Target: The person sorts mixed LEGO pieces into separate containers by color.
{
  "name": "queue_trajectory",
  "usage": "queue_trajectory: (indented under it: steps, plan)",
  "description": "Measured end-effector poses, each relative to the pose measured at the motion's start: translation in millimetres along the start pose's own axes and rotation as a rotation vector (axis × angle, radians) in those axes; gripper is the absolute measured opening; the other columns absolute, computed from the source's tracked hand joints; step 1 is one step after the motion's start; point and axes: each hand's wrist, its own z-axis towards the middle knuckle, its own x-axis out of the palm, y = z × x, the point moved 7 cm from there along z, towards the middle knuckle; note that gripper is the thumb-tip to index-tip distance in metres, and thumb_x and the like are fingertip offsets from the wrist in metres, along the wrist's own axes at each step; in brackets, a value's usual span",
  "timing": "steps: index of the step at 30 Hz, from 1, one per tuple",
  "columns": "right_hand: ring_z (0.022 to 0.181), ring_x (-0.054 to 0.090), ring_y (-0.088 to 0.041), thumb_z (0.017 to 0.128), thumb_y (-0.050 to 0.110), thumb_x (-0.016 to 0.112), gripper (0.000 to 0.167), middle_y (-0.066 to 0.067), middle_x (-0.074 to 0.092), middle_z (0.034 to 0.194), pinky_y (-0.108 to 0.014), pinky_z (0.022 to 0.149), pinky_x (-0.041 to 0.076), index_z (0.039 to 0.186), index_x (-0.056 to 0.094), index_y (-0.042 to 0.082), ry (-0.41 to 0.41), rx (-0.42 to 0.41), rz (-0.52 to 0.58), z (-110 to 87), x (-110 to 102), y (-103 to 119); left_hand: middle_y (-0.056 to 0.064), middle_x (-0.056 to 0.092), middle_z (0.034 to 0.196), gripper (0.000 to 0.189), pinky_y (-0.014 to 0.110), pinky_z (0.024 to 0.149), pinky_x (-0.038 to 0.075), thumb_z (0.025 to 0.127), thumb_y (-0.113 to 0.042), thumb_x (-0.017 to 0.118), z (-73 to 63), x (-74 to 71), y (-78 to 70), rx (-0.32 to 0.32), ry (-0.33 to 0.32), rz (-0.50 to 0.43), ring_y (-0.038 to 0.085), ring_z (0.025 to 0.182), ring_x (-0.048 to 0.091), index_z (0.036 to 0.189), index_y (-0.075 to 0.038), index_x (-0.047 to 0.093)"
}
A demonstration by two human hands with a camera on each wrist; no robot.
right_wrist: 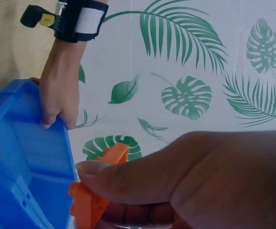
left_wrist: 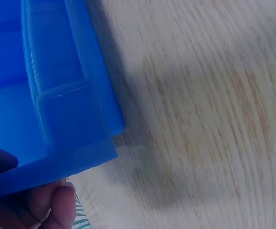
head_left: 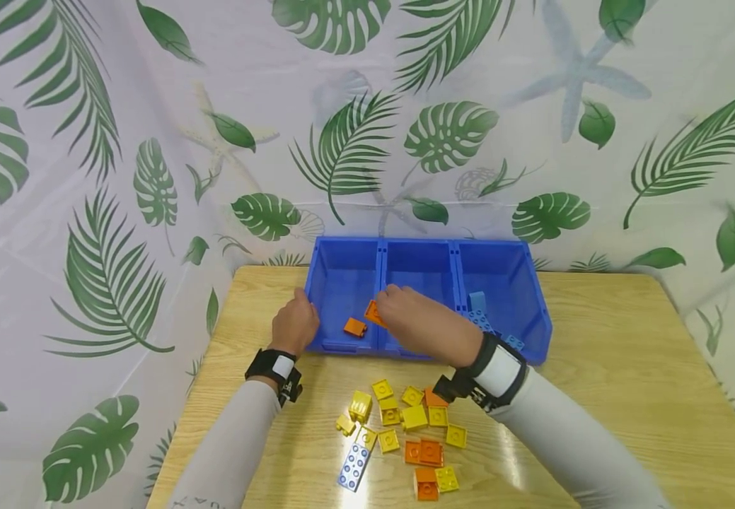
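My left hand (head_left: 295, 323) grips the left wall of a blue three-compartment bin (head_left: 342, 242); in the left wrist view its thumb and fingers lie on either side of the rim. Over the bin, near the divider between the left and middle compartments, my right hand (head_left: 421, 318) pinches orange toy bricks (right_wrist: 87, 205). They look like two pieces, though the fingers partly cover them. Another orange brick (head_left: 355, 326) lies on the floor of the left compartment. In the right compartment are several blue bricks (head_left: 478, 319), partly hidden by the right forearm.
Several yellow bricks (head_left: 414, 417) and orange bricks (head_left: 429, 452) are scattered on the wooden table (head_left: 622, 367) in front of the bin. A pale blue studded brick (head_left: 354, 466) lies nearest the front. Behind the bin hangs a leaf-patterned cloth (head_left: 367, 71).
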Motion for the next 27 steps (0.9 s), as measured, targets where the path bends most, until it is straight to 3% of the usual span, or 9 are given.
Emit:
queue_trajectory:
  steps: [3, 7, 12, 17, 22, 27]
  plan:
    - [0.069, 0.049, -0.017, 0.098, 0.000, 0.061, 0.004, -0.007, 0.057, 0.081, -0.028, 0.063, 0.044, 0.096, 0.063, 0.003, 0.006, -0.010, 0.019, 19.3, -0.3, 2.4, 0.025, 0.073, 0.094, 0.027, 0.056, 0.070, 0.057, 0.106, -0.021, 0.049, 1.0, 1.0, 1.4, 0.002, -0.003, 0.003, 0.044, 0.085, 0.074, 0.119, 0.002, 0.052]
    - [0.072, 0.052, -0.019, 0.101, 0.004, 0.060, 0.004, -0.009, 0.057, 0.085, -0.029, 0.065, 0.047, 0.101, 0.062, 0.001, 0.071, 0.054, 0.091, 46.5, 7.7, -2.9, 0.025, 0.074, 0.095, 0.027, 0.057, 0.071, 0.057, 0.105, -0.022, 0.049, 2.2, 1.5, 2.4, 0.005, 0.001, -0.002, 0.045, 0.086, 0.074, 0.118, 0.002, 0.053]
    - [0.083, 0.061, -0.023, 0.104, 0.009, 0.057, 0.021, -0.015, 0.064, 0.100, -0.033, 0.072, 0.056, 0.122, 0.058, -0.001, 0.102, 0.107, 0.168, 72.7, 15.3, -9.8, 0.025, 0.073, 0.096, 0.026, 0.057, 0.072, 0.057, 0.105, -0.022, 0.050, 3.8, -0.3, 2.5, 0.004, 0.002, 0.001, 0.045, 0.087, 0.074, 0.117, 0.001, 0.053]
    - [0.092, 0.062, -0.025, 0.104, 0.007, 0.054, 0.034, -0.016, 0.065, 0.111, -0.035, 0.076, 0.056, 0.138, 0.052, 0.006, 0.109, 0.122, 0.252, 91.3, 22.0, -11.0, 0.024, 0.073, 0.093, 0.026, 0.056, 0.069, 0.057, 0.105, -0.021, 0.052, 3.6, -3.1, 0.6, 0.008, -0.002, 0.010, 0.044, 0.084, 0.074, 0.117, 0.002, 0.053]
    - [0.088, 0.060, -0.025, 0.106, 0.009, 0.052, 0.024, -0.013, 0.062, 0.105, -0.033, 0.072, 0.053, 0.130, 0.053, 0.008, 0.112, 0.165, 0.342, 108.3, 33.3, -12.4, 0.024, 0.073, 0.091, 0.022, 0.056, 0.068, 0.057, 0.105, -0.020, 0.053, 1.7, -4.3, -0.9, 0.004, -0.010, -0.003, 0.043, 0.082, 0.074, 0.113, 0.000, 0.053]
    - [0.094, 0.059, -0.026, 0.108, 0.013, 0.051, 0.026, -0.015, 0.061, 0.114, -0.035, 0.079, 0.053, 0.133, 0.050, 0.007, 0.158, 0.231, 0.382, 121.4, 50.9, -16.4, 0.023, 0.073, 0.091, 0.021, 0.056, 0.067, 0.057, 0.105, -0.020, 0.052, 2.4, -1.7, -0.1, 0.005, -0.012, -0.006, 0.043, 0.081, 0.074, 0.112, 0.000, 0.053]
